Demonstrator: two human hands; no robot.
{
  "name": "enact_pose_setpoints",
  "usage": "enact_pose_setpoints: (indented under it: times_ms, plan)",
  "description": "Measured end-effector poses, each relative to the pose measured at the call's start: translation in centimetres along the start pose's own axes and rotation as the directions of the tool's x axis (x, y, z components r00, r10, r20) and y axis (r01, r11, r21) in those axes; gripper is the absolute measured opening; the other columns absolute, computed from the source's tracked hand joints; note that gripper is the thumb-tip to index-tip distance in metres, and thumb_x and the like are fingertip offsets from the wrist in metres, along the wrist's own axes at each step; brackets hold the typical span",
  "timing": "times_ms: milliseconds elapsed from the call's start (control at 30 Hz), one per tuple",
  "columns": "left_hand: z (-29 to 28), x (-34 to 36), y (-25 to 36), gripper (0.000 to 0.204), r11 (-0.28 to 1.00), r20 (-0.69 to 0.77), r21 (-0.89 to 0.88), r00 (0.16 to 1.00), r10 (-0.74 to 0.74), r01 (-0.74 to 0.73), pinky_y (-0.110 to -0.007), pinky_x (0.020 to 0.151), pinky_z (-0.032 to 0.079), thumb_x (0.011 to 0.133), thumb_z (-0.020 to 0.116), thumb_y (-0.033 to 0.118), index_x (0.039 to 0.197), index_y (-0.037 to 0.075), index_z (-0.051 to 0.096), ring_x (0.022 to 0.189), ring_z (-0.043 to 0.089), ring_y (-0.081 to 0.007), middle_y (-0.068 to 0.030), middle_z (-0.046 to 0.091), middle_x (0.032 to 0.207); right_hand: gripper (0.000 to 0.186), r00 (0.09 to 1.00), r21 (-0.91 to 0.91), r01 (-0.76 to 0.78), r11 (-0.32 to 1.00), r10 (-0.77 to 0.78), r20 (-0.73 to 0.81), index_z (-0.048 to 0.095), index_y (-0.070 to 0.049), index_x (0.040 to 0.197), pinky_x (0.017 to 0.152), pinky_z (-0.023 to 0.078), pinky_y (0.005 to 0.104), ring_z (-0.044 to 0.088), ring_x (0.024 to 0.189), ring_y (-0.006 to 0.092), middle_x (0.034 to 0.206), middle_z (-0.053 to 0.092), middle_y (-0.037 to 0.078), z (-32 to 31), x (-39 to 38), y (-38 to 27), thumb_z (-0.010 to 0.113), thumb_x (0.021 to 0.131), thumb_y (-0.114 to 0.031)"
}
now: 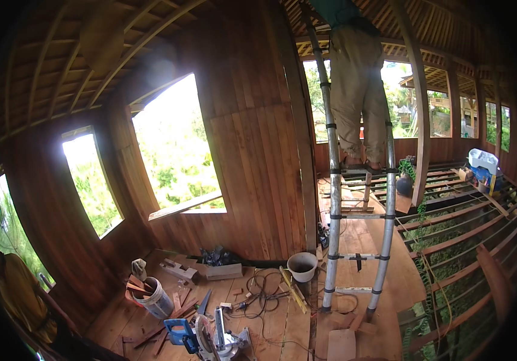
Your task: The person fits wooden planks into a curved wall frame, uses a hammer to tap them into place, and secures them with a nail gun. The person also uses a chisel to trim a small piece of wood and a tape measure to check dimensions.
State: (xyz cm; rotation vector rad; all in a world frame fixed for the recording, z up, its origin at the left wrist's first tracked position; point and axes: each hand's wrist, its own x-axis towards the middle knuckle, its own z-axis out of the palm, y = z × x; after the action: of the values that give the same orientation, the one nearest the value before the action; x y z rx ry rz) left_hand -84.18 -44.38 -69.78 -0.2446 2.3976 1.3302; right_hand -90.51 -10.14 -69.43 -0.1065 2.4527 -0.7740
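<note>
Neither of my hands shows in the head view. A mitre saw (205, 338) with a blue handle stands on the plank floor at the bottom middle. Behind it to the left, a bucket (161, 305) holds wood offcuts and a pale cloth or glove. A metal ladder (334, 240) rises right of centre. Another person (355, 90) in khaki trousers stands high on it, upper body cut off by the top edge. At the left rim is a second person in a yellow-brown shirt (23, 295), mostly in shadow.
Cables (264, 301), a pale bucket (302, 275) and a black plastic bag (217, 257) lie near the wooden wall. On the right, the floor is open joists (451, 253) with gaps and greenery below. A wooden post (416, 108) stands beside the ladder.
</note>
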Motion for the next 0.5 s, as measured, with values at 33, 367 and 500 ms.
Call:
enact_pose_setpoints:
  times_ms: [33, 367, 500]
  plan:
    - [-0.3, -0.6, -0.7, 0.035, 0.999, -0.012, -0.025, 1.0, -0.024, 0.024, -0.042, 0.106, 0.039, 0.096, 0.051, 0.024, 0.126, 0.01, 0.061, 0.122, 0.056, -0.0279, -0.0117, 0.061, 0.123, 0.05, 1.0, 0.018, 0.0, 1.0, 0.0, -0.009, 0.072, -0.011, 0.124, 0.099, 0.05, 0.0505, 0.067, 0.116, 0.0334, 0.125, 0.07, 0.015, 0.2, -0.8, -0.2, 0.054, 0.096, -0.048]
    - [5.1, -4.3, -12.1, 0.029, 0.938, 0.047, -0.244, 0.969, -0.244, 0.248, -0.037, 0.098, 0.047, 0.098, 0.05, 0.021, 0.122, 0.011, 0.064, 0.112, 0.062, -0.0239, -0.0097, 0.066, 0.111, 0.045, 0.987, 0.188, -0.121, 0.975, 0.138, -0.079, 0.074, -0.011, 0.119, 0.096, 0.051, 0.0499, 0.069, 0.111, 0.0335, 0.118, 0.073, 0.016, 2.4, -6.8, 4.3, 0.059, 0.094, -0.045]
    - [7.9, -14.8, -21.2, 0.028, 0.998, 0.205, 0.001, 0.977, 0.065, -0.067, -0.035, 0.095, 0.05, 0.099, 0.05, 0.02, 0.121, 0.012, 0.065, 0.107, 0.064, -0.0223, -0.0089, 0.068, 0.107, 0.043, 0.962, 0.418, -0.218, 0.882, 0.267, -0.063, 0.075, -0.011, 0.117, 0.094, 0.052, 0.0497, 0.069, 0.109, 0.0335, 0.116, 0.074, 0.017, 5.0, -10.2, 7.7, 0.061, 0.093, -0.043]
